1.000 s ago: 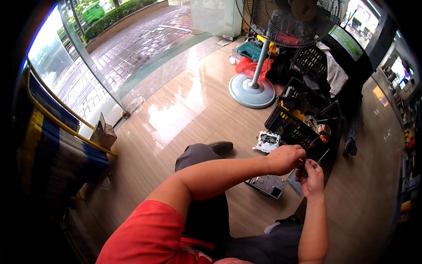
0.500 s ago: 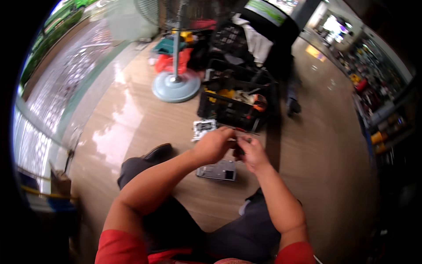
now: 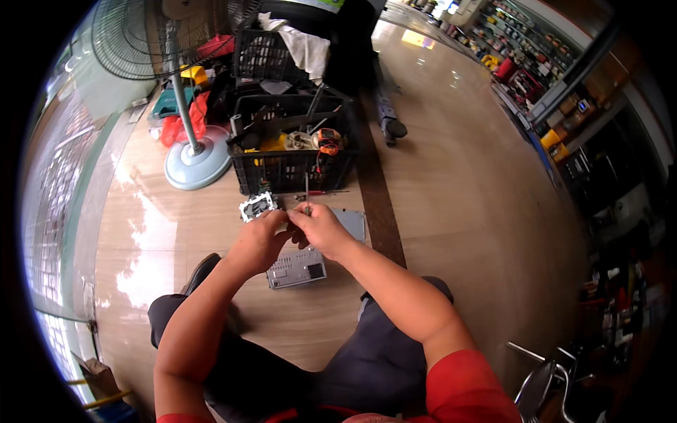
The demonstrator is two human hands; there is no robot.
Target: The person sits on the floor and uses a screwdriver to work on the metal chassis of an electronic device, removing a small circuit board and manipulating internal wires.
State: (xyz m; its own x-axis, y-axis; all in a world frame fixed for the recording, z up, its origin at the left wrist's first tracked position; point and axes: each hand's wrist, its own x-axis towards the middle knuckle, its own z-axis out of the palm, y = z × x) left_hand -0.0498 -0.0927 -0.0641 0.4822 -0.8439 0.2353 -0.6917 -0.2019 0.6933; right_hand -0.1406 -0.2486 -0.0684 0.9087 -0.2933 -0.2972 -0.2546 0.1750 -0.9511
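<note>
My left hand (image 3: 259,241) and my right hand (image 3: 321,229) meet above the floor, fingertips almost touching. From the right hand's closed fingers a thin metal shaft (image 3: 307,185) points up and away; it looks like a screwdriver, its grip mostly covered. The left fingers are pinched together, and whatever is in them is hidden. Below the hands lies a flat silver metal box (image 3: 297,268) with a dark square on its top. A small white-framed mechanism (image 3: 258,205) rests just beyond my left hand. Right of the hands a grey metal plate (image 3: 352,223) lies flat.
A black crate (image 3: 296,173) of tools, with an orange meter (image 3: 328,142) in it, stands ahead. A red-handled screwdriver (image 3: 319,192) lies before it. Left of it is a pedestal fan's round base (image 3: 198,161). A metal-legged chair (image 3: 539,377) is at lower right.
My view has swung right, so the scene sits further left. The grey plate beside my right hand and the shaft in it show plainly now. Both hands stay together above the metal box.
</note>
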